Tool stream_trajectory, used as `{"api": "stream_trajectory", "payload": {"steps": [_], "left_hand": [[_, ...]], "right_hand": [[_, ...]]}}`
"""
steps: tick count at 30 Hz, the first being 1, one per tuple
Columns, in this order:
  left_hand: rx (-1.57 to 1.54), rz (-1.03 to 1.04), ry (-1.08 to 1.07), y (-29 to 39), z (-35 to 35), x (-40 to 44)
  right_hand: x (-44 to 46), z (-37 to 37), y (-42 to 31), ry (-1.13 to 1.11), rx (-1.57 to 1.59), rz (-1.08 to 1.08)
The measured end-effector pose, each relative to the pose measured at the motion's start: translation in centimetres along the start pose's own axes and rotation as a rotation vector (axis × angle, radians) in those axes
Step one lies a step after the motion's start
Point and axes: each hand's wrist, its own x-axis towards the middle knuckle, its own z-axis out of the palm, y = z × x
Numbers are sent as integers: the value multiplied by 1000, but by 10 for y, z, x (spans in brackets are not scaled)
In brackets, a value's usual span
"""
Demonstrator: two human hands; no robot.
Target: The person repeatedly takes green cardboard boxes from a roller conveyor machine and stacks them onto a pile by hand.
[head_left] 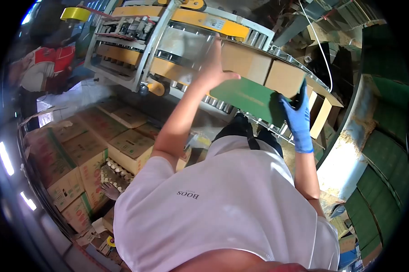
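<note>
An open cardboard carton [247,97] with a green side lies on the roller conveyor [220,105]. At its left end is my left hand [213,70], bare, with the thumb apart from the fingers; the fingertips are blurred. My right hand [297,115], in a blue glove with dark fingertips, grips the carton's right corner, with the thumb on the green side and the fingers by the end. Tan flaps [286,78] form the carton's top. Another carton with raised flaps [322,118] stands just right of my glove.
A machine frame with yellow guards [206,22] and a yellow tape roll [75,14] stand beyond. Printed cartons [84,147] are stacked at left, where another person's hand [110,190] touches egg trays [116,174]. Someone in red [55,59] is farther left. Green cartons [381,149] line the right.
</note>
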Motion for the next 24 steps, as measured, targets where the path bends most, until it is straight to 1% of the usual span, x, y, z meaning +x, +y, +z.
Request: {"api": "stream_trajectory", "payload": {"steps": [1,4,5,6,8,9,10,12,13,14,16,17,18,19,20,21,22,23,24], "left_hand": [[20,-100,-57,-4,-11,5],[13,-44,-80,-30,-13,21],[-24,-25,-87,-37,-10,28],[-1,-63,-98,-35,-12,34],[39,-139,-135,-24,-12,43],[51,-96,-84,-35,-4,46],[92,-75,-87,-43,5,47],[176,-29,-81,-55,19,52],[107,-41,-68,-55,28,50],[143,7,-52,-60,39,47],[248,219,38,-83,65,40],[150,248,64,-91,77,36],[53,276,87,-95,85,34],[-27,346,230,-90,84,34],[101,340,258,-86,84,30],[229,337,283,-77,83,25],[353,332,313,-72,84,24],[387,481,206,-72,82,29],[600,582,110,-60,79,36]], "right_hand": [[3,18,12,35,9,-35],[9,53,31,83,-53,-14],[16,65,45,85,4,28],[26,76,61,89,59,73],[43,85,60,62,210,199],[51,95,66,77,251,275],[58,106,77,95,294,346],[57,135,116,193,403,366],[60,138,107,240,459,369],[53,136,99,232,563,451],[50,144,127,236,906,498],[49,141,121,284,612,594],[50,148,130,307,739,564],[51,155,137,328,867,534],[49,146,150,187,1070,506],[44,130,106,207,1109,576],[49,135,117,196,960,560],[50,141,126,223,824,576],[48,137,109,250,691,585]]}}
